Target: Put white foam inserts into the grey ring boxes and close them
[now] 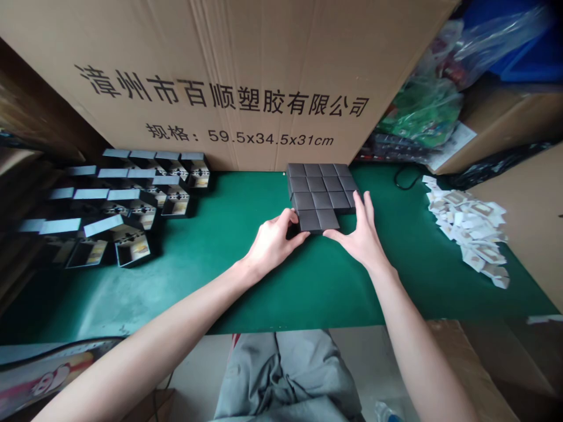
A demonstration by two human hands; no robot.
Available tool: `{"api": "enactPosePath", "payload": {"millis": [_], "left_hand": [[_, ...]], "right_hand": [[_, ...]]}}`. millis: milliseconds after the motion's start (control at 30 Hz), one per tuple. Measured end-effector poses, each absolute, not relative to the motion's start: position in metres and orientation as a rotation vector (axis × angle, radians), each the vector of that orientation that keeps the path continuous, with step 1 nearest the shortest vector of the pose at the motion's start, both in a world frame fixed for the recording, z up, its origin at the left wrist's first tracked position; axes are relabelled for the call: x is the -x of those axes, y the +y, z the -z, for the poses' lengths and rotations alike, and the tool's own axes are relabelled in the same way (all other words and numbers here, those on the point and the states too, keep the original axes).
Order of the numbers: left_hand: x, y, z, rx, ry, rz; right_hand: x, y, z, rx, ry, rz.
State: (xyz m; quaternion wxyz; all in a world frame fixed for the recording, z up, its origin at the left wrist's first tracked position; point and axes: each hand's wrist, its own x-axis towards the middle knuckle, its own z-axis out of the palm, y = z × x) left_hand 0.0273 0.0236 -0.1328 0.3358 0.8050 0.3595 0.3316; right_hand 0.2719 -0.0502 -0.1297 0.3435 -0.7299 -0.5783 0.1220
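Small black boxes (323, 186) with closed lids stand packed edge to edge in a block on the green table. The near row is shorter, so the block's right front corner is stepped. My left hand (276, 239) is bent around the near left corner, fingers curled against the left side and thumb along the front. On the other side, my right hand (363, 237) is spread open. Its thumb tip is by the front edge of the near row, and its fingertips touch the right side of the block. Any contact under the left fingers is hidden.
Several open black boxes (133, 249) with raised lids stand in rows on the left of the green table (220, 293). A pile of small white pieces (470, 225) lies at the right. Behind stands a large printed cardboard carton (246, 53). Plastic bags (426, 111) sit back right.
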Motion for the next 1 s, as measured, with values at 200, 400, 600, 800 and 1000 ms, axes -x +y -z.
{"api": "enactPosePath", "payload": {"millis": [200, 400, 600, 800, 1000], "left_hand": [[-0.027, 0.025, 0.131, -2.003, 0.914, -0.842], [-0.026, 0.028, 0.128, -2.083, 0.973, -0.858], [-0.026, 0.036, 0.117, -2.022, 0.939, -0.766], [-0.029, 0.049, 0.109, -2.032, 0.816, -0.636], [-0.030, 0.054, 0.115, -2.091, 0.827, -0.560]], "right_hand": [[-0.276, -0.046, 0.125, 1.853, -1.546, -0.404], [-0.284, -0.045, 0.123, 1.837, -1.569, -0.505], [-0.301, -0.040, 0.122, 1.879, -1.516, -0.598], [-0.304, -0.035, 0.116, 1.916, -1.496, -0.677], [-0.293, -0.035, 0.114, 1.906, -1.516, -0.602]]}}
